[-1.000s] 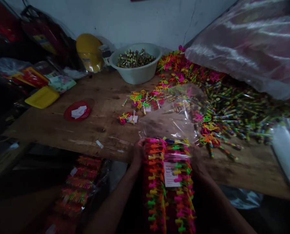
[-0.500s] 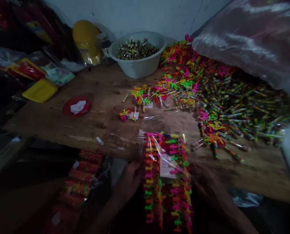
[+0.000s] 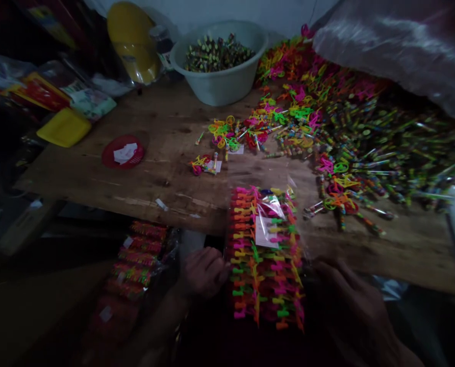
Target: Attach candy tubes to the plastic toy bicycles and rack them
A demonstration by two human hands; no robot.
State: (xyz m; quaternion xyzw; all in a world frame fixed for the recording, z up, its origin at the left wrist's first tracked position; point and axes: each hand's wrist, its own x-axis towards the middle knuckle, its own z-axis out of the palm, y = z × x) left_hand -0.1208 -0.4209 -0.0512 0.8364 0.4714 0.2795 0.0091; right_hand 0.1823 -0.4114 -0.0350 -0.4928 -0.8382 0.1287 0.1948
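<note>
Both hands have slid down the sides of the packed bag (image 3: 266, 270) since the earlier frame, leaving its upper corners and coming nearer the person's body. The clear bag is full of brightly coloured plastic pieces in rows, with a white card (image 3: 266, 232) showing through the upper half. Its far end lies over the near edge of the tabletop (image 3: 166, 122), and the rest extends toward 6 o'clock, between the two hands.

The left hand (image 3: 204, 271) is at the bag's 9 o'clock side, fingers curled in beside the edge; whether they pinch the plastic I cannot tell. The right hand (image 3: 359, 300) is at about 4 o'clock, dim and blurred, its fingers pointing toward the bag; it seems just apart from it, though the poor light leaves its grip unclear.

From the bag, a small cluster (image 3: 200, 164) of coloured pieces lies near 11 o'clock beside a paper slip. A pale basin (image 3: 222, 86) holding many short patterned sticks stands farther out, between 11 and 12. Toward 10 o'clock are a red dish (image 3: 108, 155) with white slips in it and, beyond, a yellow tray (image 3: 64, 128). A yellow cap (image 3: 130, 30) is at 11 o'clock by the wall. A wide heap of sticks (image 3: 396, 148) spreads toward 2 o'clock, under a large plastic sheet (image 3: 399, 46) at its far side. More filled packs (image 3: 135, 260) lie at 9 o'clock, lower than the tabletop.
</note>
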